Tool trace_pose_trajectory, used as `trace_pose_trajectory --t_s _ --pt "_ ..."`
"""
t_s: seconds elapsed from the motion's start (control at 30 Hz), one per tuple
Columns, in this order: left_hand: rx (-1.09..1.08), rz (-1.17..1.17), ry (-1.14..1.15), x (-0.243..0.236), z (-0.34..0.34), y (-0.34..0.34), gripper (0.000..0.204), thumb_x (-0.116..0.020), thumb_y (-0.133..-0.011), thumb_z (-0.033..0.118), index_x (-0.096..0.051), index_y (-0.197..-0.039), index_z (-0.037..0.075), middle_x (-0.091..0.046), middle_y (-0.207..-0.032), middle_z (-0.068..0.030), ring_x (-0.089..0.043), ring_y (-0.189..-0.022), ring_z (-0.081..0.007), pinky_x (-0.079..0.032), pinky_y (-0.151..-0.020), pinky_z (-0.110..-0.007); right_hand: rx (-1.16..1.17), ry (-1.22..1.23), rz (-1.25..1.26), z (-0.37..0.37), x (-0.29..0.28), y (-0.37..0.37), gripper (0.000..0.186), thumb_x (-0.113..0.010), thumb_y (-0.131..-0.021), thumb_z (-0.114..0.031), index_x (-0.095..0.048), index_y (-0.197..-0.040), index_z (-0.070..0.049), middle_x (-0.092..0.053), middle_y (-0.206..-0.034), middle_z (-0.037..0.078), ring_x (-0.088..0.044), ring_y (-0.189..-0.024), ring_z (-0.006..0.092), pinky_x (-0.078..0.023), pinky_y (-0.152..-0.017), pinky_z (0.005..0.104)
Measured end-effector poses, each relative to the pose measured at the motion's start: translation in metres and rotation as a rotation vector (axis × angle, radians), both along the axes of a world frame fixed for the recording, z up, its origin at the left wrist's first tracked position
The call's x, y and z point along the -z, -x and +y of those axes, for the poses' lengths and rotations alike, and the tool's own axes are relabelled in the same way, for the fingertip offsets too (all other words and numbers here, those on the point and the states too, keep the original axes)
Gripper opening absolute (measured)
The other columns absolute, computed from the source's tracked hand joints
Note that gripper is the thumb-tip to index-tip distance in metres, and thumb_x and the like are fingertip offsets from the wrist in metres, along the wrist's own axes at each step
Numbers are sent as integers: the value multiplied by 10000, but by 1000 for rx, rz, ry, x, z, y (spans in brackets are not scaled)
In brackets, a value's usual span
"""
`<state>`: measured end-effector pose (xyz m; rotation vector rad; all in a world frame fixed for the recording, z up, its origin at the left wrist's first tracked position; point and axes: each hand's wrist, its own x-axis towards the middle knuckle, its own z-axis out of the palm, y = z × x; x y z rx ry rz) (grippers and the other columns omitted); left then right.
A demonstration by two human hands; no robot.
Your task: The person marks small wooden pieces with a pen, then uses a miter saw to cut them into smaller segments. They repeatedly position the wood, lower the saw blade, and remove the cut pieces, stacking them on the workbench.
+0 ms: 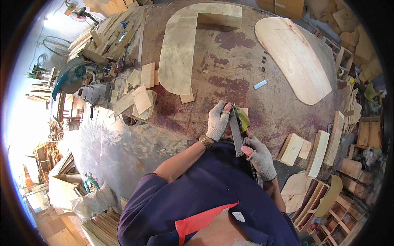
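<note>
My left hand (217,121), in a light knitted glove with bare fingertips, pinches the upper end of a long flat grey strip (237,133). Against the strip's right side sits a yellow-green, rounded part (243,119) with black below it; I cannot make out whether the two are one tool. My right hand (261,159), gloved the same way, closes around the lower right of this piece, its thumb by the strip's lower end. Both hands are in front of my body at the table's near edge. A small pale wood piece shows just behind the yellow-green part.
A J-shaped wooden panel (177,57) and a long rounded board (295,59) lie on the worn table (230,41). A small light-blue block (260,84) rests between them. Wood offcuts (141,99) and a mitre saw (69,78) are left; wooden blocks (317,153) stand right.
</note>
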<state>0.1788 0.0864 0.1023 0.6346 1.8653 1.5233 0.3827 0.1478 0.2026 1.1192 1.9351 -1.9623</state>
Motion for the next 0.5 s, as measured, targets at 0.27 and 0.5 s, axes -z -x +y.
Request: trace_pose_trajectory --t_s 0.27,0.5 --pt "-18 2 49 3 -3 5 353 -607 -1044 334 -541 -870 34 -514 -687 -17 -482 -636 -97 -417 -569 -313 31 -255 74 -16 15 9 675 -680 -833 -590 -679 -989 67 -463 -1508 327 -564 -1296 408 -483 -983 431" --pt "-48 -18 -128 -4 0 2 296 -628 -1044 239 -547 -836 45 -503 -685 28 -457 -639 -54 -408 -549 -272 152 -220 164 -26 11 11 608 -685 -817 -528 -675 -947 67 -466 -1551 244 -618 -1031 253 -476 -828 358"
